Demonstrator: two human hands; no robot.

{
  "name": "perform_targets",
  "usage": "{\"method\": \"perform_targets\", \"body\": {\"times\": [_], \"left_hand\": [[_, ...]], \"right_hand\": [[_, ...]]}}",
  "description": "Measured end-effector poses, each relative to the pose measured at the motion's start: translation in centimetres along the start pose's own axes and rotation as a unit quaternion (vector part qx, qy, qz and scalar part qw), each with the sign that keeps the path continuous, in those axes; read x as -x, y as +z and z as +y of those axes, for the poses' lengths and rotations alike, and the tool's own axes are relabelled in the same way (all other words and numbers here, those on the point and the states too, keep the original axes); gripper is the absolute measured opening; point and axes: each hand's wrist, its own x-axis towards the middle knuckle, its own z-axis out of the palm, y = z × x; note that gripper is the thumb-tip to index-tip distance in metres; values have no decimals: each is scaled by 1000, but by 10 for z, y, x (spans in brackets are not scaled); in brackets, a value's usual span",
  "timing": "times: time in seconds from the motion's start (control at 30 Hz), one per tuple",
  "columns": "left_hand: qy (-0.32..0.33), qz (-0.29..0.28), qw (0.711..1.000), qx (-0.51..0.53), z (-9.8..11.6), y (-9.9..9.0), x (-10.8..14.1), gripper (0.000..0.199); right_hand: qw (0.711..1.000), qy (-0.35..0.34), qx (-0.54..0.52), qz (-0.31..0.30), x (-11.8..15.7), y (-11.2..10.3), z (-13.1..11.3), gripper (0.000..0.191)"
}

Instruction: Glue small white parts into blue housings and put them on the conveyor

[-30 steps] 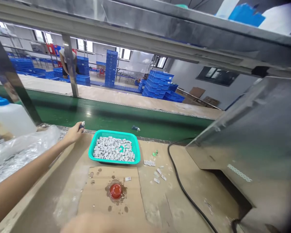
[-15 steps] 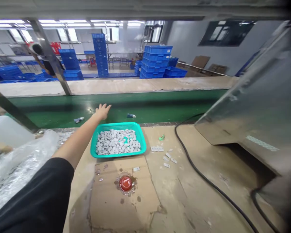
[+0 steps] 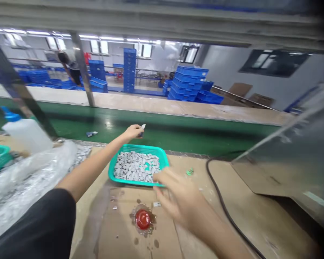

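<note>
My left hand (image 3: 133, 132) is closed on a small dark part (image 3: 141, 135), thumb and fingers clamped about it, its white tip poking up past my fingertips. That grip is over the green belt (image 3: 178, 135), just beyond the far edge of the tray (image 3: 111, 173). A second part (image 3: 91, 133) lies on the belt to the left of my grip, well apart from it.

My right hand (image 3: 179, 196) is nearer to me, at the tray's near right corner, overlapping it in view; it is blurred, and I cannot tell whether its fingertips are together or hold anything. White pieces (image 3: 135, 163) fill much of the tray, between my two hands. One loose chip (image 3: 157, 204) lies just below my right thumb, and the red cap (image 3: 143, 219) is below that, in a wet patch on the cardboard (image 3: 124, 246). Beyond my right knuckles is a green scrap (image 3: 189, 172), with a black cable (image 3: 220, 194) farther right. Well left of my left hand stands a bottle (image 3: 29, 135), crinkled plastic (image 3: 35, 183) before it.
</note>
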Motion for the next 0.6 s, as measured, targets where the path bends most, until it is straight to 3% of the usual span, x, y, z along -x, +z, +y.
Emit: {"method": "perform_targets", "body": {"times": [0.1, 0.17, 0.27, 0.33, 0.43, 0.47, 0.53, 0.6], "left_hand": [[22, 30, 988, 150, -5, -31, 78, 17], [18, 34, 975, 219, -18, -45, 138, 12], [6, 72, 952, 299, -46, -50, 219, 12], [-15, 109, 901, 420, -61, -46, 262, 13], [-67, 155, 792, 587, -72, -36, 309, 15], [-80, 168, 770, 611, -73, -32, 319, 15], [-96, 187, 751, 625, -74, -24, 335, 16], [-108, 192, 753, 620, -77, -13, 345, 16]], "right_hand": [[985, -9, 92, -147, -50, 27, 23, 20], [977, -27, 113, -181, -72, 47, 35, 14], [967, -30, 146, -207, -86, 67, 46, 9], [963, -14, 165, -211, -87, 72, 49, 15], [960, 19, 181, -214, -84, 74, 50, 16], [959, 30, 182, -214, -83, 74, 50, 16], [958, 56, 183, -212, -83, 75, 51, 16], [957, 83, 182, -208, -84, 76, 51, 17]]}}
